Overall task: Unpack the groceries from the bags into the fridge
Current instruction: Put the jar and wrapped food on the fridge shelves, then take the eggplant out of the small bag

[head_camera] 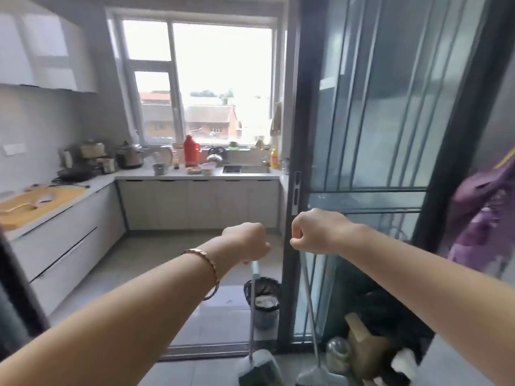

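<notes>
No grocery bag or fridge is plainly in view. Both arms reach forward at the kitchen doorway. My left hand point(248, 242), with a bracelet on its wrist, grips the top of a long grey dustpan handle point(253, 302); the dustpan point(259, 369) rests on the floor below. My right hand point(315, 232) grips the top of a thin broom handle point(309, 296), and the broom head point(315, 377) sits at the bottom edge.
A dark-framed sliding glass door point(292, 190) stands just right of my hands. A lined bin point(263, 299) sits on the kitchen floor behind it. Cluttered counters point(195, 174) run left and under the window. Purple fabric point(482, 218) hangs far right. A dark panel point(14, 296) fills the lower left.
</notes>
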Tool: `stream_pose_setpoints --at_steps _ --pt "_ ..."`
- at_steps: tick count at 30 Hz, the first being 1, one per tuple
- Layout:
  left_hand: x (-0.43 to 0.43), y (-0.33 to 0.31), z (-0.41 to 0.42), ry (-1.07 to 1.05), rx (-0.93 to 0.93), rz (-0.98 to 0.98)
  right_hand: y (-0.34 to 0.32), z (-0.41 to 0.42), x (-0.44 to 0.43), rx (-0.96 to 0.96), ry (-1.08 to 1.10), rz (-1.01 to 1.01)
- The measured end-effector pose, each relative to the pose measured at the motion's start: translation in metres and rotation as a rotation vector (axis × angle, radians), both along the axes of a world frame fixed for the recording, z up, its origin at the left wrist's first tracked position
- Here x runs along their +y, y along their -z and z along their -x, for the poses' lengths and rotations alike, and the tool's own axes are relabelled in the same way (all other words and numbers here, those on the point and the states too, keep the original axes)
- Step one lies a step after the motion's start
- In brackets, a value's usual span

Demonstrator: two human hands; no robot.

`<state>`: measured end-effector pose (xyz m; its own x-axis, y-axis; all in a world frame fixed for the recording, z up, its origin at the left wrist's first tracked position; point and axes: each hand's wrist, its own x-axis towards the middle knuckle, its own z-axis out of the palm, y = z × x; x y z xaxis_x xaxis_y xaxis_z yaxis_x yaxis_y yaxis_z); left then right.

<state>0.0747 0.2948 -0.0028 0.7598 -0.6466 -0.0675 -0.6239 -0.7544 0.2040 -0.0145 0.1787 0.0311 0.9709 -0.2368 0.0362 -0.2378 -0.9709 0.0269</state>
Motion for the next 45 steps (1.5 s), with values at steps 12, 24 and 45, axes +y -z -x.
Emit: stream_pose_setpoints --at_steps 12,24,45 --pt "0.511 0.102 0.054 -0.762 0.088 -0.044 0.121 -0.053 0.465 0.179 -0.685 -0.055" --pt "0.874 0.136 0.19 -1.366 0.211 0.015 0.166 -0.015 0.853 0.344 -1.154 -0.006" --pt "1.264 0.196 0.099 -1.562 -0.129 0.125 0.237 -0.143 1.302 0.308 -1.378 -0.158"
